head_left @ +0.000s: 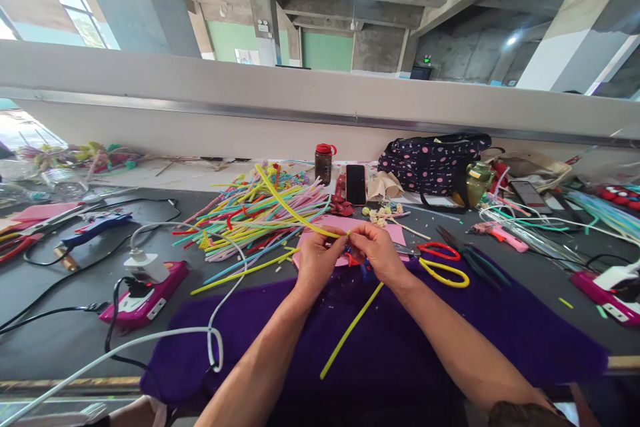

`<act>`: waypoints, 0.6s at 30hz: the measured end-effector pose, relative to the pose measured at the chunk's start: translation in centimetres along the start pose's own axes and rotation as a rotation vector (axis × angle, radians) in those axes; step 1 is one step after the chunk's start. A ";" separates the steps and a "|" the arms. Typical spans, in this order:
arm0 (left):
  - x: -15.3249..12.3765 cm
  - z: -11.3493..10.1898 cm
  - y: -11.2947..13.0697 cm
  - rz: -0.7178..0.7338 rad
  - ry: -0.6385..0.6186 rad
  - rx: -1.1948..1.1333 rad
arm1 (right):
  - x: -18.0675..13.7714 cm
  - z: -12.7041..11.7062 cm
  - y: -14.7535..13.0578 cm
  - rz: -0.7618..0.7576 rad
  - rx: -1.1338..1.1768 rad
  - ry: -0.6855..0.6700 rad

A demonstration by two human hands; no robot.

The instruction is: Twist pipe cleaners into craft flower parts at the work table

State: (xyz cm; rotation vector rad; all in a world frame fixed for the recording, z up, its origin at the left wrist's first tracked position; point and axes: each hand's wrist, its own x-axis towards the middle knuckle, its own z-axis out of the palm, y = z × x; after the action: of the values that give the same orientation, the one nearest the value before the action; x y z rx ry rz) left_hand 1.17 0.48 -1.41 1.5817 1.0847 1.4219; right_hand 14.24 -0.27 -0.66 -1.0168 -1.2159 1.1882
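A yellow pipe cleaner (287,207) runs from the upper left into the fingers of my left hand (320,253). My right hand (377,250) pinches at the same spot, its fingertips nearly touching the left ones. The bit between the fingertips is largely covered. Below the right hand, a yellow-green pipe cleaner (350,333) stretches down over the purple cloth (225,330); whether it joins the held one is hidden. Behind the hands lies a pink sheet (325,221). Just right of my right hand are scissors (443,263) with red and yellow handles.
A heap of coloured pipe cleaners (260,213) lies left of the hands. Magenta power strips (145,297) with cables flank both sides. At the back stand a red-lidded bottle (323,163), a phone (355,185) and a patterned bag (425,167). A blue-handled glue gun (95,230) rests left.
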 end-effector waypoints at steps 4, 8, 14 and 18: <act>-0.1 0.0 -0.2 0.057 0.015 0.055 | 0.2 -0.2 -0.1 0.050 0.039 -0.049; -0.2 0.0 -0.2 0.080 0.008 0.060 | 0.4 -0.5 -0.2 0.100 0.087 -0.107; -0.1 -0.1 -0.2 0.102 -0.022 0.076 | 0.5 -1.1 -0.1 0.145 0.133 -0.185; 0.0 -0.4 -0.1 0.122 -0.043 0.088 | 0.6 -1.1 0.1 0.145 0.153 -0.169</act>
State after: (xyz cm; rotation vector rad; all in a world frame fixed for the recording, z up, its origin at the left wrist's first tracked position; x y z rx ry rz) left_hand 0.77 0.49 -1.44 1.7597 1.0529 1.4295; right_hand 15.33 0.37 -0.75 -0.9161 -1.1761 1.4820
